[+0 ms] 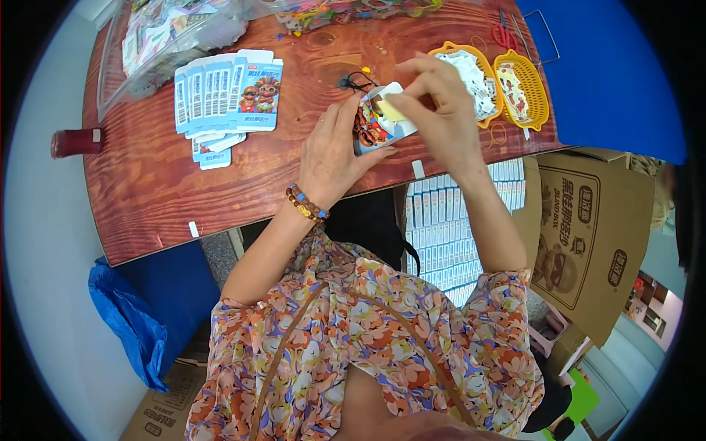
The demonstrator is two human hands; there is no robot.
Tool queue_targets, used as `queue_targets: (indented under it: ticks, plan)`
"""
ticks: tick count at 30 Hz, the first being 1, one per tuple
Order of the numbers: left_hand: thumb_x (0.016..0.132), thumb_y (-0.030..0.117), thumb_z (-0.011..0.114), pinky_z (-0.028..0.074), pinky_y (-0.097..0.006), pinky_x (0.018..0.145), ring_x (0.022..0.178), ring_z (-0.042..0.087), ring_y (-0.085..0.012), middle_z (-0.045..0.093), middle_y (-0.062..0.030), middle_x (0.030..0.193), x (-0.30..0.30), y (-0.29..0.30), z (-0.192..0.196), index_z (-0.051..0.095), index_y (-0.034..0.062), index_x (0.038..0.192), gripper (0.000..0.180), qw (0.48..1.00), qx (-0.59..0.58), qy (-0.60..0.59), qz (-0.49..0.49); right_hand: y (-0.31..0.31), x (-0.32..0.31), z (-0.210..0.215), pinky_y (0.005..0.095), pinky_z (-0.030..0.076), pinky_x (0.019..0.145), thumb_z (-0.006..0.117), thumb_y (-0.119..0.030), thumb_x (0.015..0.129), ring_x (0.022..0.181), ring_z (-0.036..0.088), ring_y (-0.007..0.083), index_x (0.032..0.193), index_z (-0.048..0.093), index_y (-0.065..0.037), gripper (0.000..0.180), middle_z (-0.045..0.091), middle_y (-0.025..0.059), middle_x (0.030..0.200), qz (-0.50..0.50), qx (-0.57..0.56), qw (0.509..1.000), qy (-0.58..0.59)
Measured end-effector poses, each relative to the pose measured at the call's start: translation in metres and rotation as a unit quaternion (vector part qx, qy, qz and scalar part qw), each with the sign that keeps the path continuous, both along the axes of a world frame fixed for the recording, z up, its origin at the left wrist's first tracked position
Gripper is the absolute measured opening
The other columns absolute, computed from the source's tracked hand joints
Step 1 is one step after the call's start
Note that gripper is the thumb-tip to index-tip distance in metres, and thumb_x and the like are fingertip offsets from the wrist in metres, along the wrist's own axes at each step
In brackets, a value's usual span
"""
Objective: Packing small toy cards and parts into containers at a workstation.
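Tabletop [147,213]: reddish-brown wood grain. Left side, overlapping flat blue-and-white printed cardboard cartons [209,95]; clear plastic bin [112,84] beyond. Right side, 2 yellow openwork plastic baskets [535,81] side by side; red-handled scissors [504,37] farther back.

Here's the left hand [331,147] covering part of the box [370,131], and the right hand [441,99] hides one end of the slip [390,112]! Behind the box, a dark tangle [351,82], too fine to make out! Over to the tabletop's [132,209] far left corner: a tub [110,81], sliced by the picture's top edge, and another tub [382,13] cut along the far edge! Right edge, basket [541,92], pieces [512,92] too small to name! Below the near edge, white packs [441,228] vanish under the tabletop, the right forearm [491,209] blocking more
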State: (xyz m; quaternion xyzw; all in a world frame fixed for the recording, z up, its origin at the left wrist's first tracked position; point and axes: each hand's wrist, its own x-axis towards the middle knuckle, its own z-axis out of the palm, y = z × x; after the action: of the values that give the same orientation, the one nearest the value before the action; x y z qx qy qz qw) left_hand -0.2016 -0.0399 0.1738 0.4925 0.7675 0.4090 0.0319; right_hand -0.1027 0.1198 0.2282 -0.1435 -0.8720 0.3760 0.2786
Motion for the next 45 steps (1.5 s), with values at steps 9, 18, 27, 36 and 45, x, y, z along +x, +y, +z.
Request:
queue_targets:
  ticks: [9,18,27,36,45]
  plan:
    - [0.069,0.033,0.087,0.054,-0.045,0.078,0.099,0.062,-0.0361,0.061,-0.0183,0.109,-0.009,-0.035,-0.002,0.048,0.0008,0.134,0.082,0.998,0.036,-0.023,0.052,-0.029,-0.023,-0.01,0.0454,0.035,0.109,0.069,-0.015,0.086,0.127,0.053,0.0282,0.1,0.075,-0.007,0.017,0.064,0.01,0.126,0.083,0.002,0.994,-0.065]
    - [0.069,0.032,0.087,0.054,-0.044,0.079,0.099,0.062,-0.0353,0.06,-0.0181,0.11,-0.012,-0.066,0.001,0.047,-0.0016,0.133,0.083,0.993,0.073,0.009,0.088,-0.065,-0.033,0.008,0.0468,0.034,0.11,0.068,-0.012,0.085,0.133,0.047,0.0325,0.089,0.068,-0.003,0.01,0.063,0.008,0.124,0.105,0.193,0.972,-0.087]
    - [0.069,0.033,0.086,0.054,-0.043,0.082,0.103,0.062,-0.035,0.06,-0.0176,0.116,-0.012,-0.097,0.007,0.046,-0.0003,0.136,0.085,0.992,0.051,0.038,0.106,-0.061,-0.045,0.039,0.0388,0.041,0.099,0.065,-0.009,0.083,0.116,0.052,0.024,0.093,0.071,-0.001,0.014,0.062,0.0083,0.118,0.259,0.037,0.949,-0.178]
    - [0.07,0.031,0.086,0.053,-0.044,0.083,0.105,0.061,-0.0358,0.059,-0.0183,0.118,0.0,-0.122,-0.002,0.044,0.0017,0.139,0.086,0.993,0.014,0.05,0.102,-0.09,-0.053,0.031,0.0545,0.025,0.112,0.067,-0.02,0.083,0.117,0.055,0.0256,0.092,0.07,-0.004,0.019,0.063,0.0102,0.113,0.214,0.26,0.891,-0.304]
    - [0.071,0.029,0.085,0.052,-0.045,0.085,0.105,0.061,-0.0373,0.059,-0.0192,0.117,0.01,-0.134,-0.012,0.044,0.0008,0.138,0.083,0.991,0.037,-0.007,0.129,-0.103,-0.039,0.017,0.0576,0.015,0.116,0.068,-0.02,0.087,0.124,0.054,0.0254,0.096,0.07,-0.009,0.015,0.065,0.0081,0.119,0.2,0.125,0.956,-0.173]
